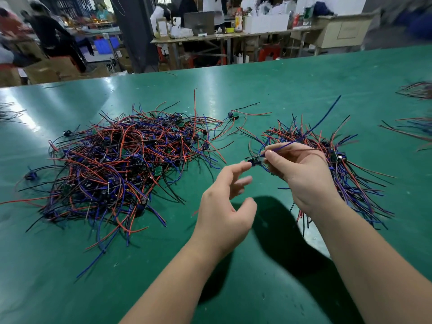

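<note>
A big tangled heap of red, blue and black wires with small circuit boards [121,164] lies on the green table [257,90] at the left. A smaller bundle of the same wired boards [346,174] lies at the right, partly under my right hand. My right hand [301,174] pinches a blue wire [318,123] that sticks up and away, joined to a small board [256,161] held above the table. My left hand [224,206] has loosely bent fingers; its fingertips touch that small board from the left.
One loose wired board [233,115] lies between the heaps at the back. More wire bundles [416,127] lie at the right edge. Single boards [30,175] sit left of the big heap. Beyond the table's far edge stand workbenches, boxes and people.
</note>
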The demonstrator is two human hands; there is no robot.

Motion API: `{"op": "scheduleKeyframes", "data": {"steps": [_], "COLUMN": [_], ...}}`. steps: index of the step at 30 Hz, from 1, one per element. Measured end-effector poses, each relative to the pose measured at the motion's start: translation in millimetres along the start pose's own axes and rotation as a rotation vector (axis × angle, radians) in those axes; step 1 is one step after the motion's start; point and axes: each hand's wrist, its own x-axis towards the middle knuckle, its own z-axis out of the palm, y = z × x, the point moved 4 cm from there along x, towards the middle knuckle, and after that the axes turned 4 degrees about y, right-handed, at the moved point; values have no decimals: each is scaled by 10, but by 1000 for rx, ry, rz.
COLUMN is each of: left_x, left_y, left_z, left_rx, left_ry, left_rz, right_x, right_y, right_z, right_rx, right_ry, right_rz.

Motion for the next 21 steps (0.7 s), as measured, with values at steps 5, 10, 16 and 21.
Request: {"op": "scheduleKeyframes", "data": {"steps": [5, 10, 16, 21], "left_x": [66, 53, 66, 15], "left_y": [-37, -15, -54, -47], "left_z": [-15, 6, -43, -3], "left_rx": [-192, -578, -403, -481], "left_ry": [-7, -148, -157, -190], "left_rz": [-207, -571, -561, -539], "right_x": [18, -48, -128, -100], "right_y": [-77, -64, -19, -7], "right_z": [-49, 51, 105, 69], "right_rx": [-12, 92, -28, -73], "right_ry": [-37, -286, -487, -412], "right_rz": [-31, 124, 202, 177]}}
